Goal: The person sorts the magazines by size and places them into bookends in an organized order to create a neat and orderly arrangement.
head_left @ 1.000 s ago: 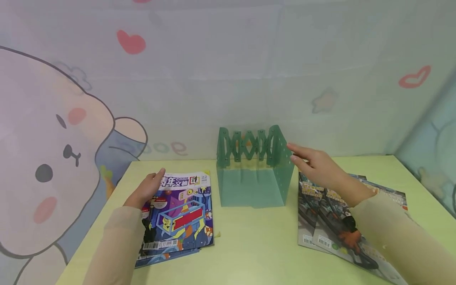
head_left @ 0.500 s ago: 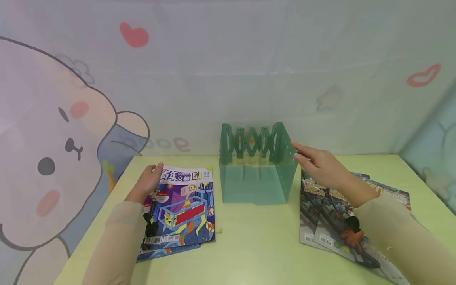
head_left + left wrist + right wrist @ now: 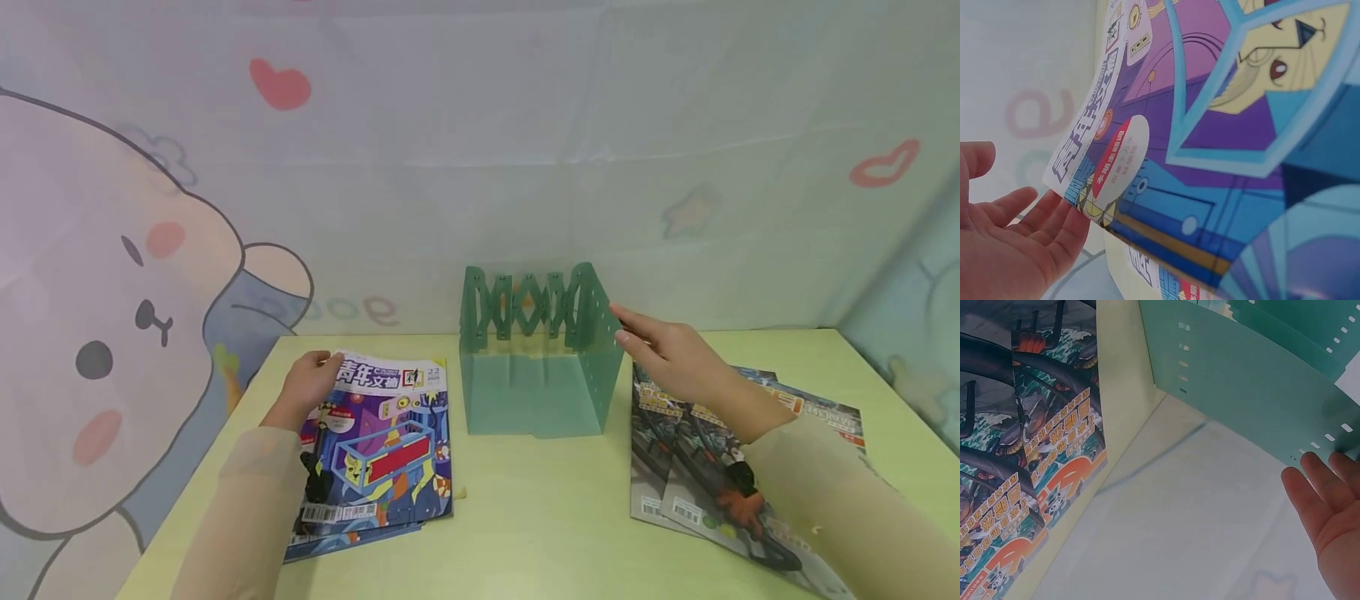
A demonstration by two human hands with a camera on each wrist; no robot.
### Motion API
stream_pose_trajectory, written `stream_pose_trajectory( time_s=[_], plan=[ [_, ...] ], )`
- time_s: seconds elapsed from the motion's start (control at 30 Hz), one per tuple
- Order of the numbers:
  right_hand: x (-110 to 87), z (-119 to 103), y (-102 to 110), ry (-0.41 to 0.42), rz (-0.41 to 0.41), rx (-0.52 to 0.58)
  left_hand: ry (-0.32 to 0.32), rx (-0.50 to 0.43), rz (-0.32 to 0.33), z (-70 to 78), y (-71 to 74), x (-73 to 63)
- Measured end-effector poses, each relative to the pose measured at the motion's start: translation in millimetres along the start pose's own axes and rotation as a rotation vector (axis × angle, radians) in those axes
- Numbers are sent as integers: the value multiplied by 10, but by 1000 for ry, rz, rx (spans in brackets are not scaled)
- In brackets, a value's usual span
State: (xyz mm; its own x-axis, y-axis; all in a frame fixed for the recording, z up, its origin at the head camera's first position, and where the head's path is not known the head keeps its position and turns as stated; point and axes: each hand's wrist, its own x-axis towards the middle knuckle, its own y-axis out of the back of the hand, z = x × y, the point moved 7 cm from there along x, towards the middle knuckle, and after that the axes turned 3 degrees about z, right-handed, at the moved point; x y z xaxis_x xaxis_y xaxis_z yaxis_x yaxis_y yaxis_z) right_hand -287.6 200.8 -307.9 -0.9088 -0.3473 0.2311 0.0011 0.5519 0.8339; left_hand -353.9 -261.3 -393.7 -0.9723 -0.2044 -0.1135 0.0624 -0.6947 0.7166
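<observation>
On the left, a purple-and-blue magazine [image 3: 390, 450] lies on top of another one, whose lower edge [image 3: 360, 542] sticks out. My left hand [image 3: 310, 385] is at its upper left corner. In the left wrist view, the fingers [image 3: 1063, 234] reach under that slightly raised corner, while the thumb [image 3: 979, 159] stays apart from the cover. A green expandable bookend [image 3: 532, 396] stands upright in the middle with nothing in it. Beside its right side panel is my right hand [image 3: 678, 358], fingers extended. The right wrist view has its fingertips [image 3: 1313, 465] right at the panel's perforated edge.
Several dark-covered magazines [image 3: 701, 487] lie fanned out at the right, partly under my right forearm. All of this is on a pale yellow-green table [image 3: 540, 517]. Behind it hangs a printed cloth [image 3: 480, 167] with a cartoon bear [image 3: 112, 333].
My left fingers have slipped further under the top magazine's upper left corner, which is now a little raised. The right hand stays by the bookend. The head view has shifted slightly.
</observation>
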Motion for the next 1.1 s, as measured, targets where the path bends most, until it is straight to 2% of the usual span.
stream_pose_trajectory(
  time_s=[0.2,0.4,0.8,1.1],
  plan=[
    [-7,-3,6,11,0,3,-8,-4,-15,52,-5,0],
    [-8,-4,-16,5,0,1,-35,33,-31,72,-12,8],
    [-9,-1,-55,0,-5,-5,-73,102,-2,159,-6,17],
    [-5,19,-36,-3,5,-14,-128,146,10,264,17,69]
  ],
)
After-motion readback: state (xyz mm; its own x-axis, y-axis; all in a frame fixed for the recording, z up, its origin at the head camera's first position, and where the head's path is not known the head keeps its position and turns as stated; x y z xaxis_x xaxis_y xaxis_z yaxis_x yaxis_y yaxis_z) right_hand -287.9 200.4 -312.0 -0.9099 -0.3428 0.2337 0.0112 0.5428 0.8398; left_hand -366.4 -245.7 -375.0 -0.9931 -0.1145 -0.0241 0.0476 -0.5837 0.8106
